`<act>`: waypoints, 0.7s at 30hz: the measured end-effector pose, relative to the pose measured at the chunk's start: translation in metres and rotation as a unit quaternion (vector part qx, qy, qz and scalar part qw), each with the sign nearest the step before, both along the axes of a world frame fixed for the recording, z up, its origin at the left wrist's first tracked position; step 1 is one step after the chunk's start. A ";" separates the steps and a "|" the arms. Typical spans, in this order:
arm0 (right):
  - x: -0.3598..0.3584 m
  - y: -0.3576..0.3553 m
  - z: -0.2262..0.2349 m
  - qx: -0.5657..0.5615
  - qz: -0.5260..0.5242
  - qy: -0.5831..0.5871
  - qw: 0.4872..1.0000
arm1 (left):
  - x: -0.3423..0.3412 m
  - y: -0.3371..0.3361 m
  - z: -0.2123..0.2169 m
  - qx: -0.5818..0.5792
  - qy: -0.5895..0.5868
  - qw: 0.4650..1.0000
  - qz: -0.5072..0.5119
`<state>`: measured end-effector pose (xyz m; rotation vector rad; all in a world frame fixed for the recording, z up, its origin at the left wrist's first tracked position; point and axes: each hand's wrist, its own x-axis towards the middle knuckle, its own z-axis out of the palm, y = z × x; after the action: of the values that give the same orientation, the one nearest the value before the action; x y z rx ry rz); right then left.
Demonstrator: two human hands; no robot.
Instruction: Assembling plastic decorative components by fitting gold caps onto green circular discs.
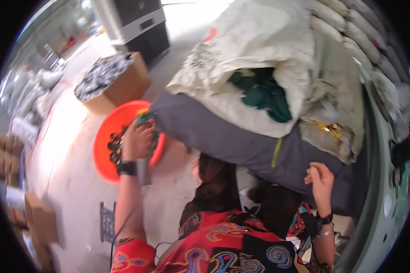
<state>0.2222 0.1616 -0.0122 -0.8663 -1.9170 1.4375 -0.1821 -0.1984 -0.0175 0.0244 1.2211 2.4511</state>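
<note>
at the far left, small cardboard boxes (41, 223) sit on the pale floor (73, 136), with grey sacks (32, 98) heaped further back. next comes an open carton (111, 82) filled with small dark-and-silver pieces, and behind it a big grey machine (132, 22). just beside the carton lies an orange basin (107, 136) holding dark small parts. the left hand (137, 142) rests over the basin's right rim, its grip closed on a greenish bundle (146, 119); the hand covers part of the basin's contents. to the right, a grey cloth (223, 136) spreads under a white sack (250, 59) open on dark green pieces (262, 93), blocking the floor behind. the right hand (320, 179) touches the grey cloth's lower edge, fingers curled; i cannot tell whether its grip holds anything. stacked pale sacks (355, 32) fill the far right.
</note>
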 end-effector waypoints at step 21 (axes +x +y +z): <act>0.000 0.032 -0.031 0.144 -0.069 0.017 0.987 | 0.045 0.295 -0.016 -0.535 0.673 0.486 -0.156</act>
<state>0.2218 0.1931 -0.0435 -0.8120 -1.9374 1.0552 -0.1369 0.0966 -0.0336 1.8094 2.6534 0.5062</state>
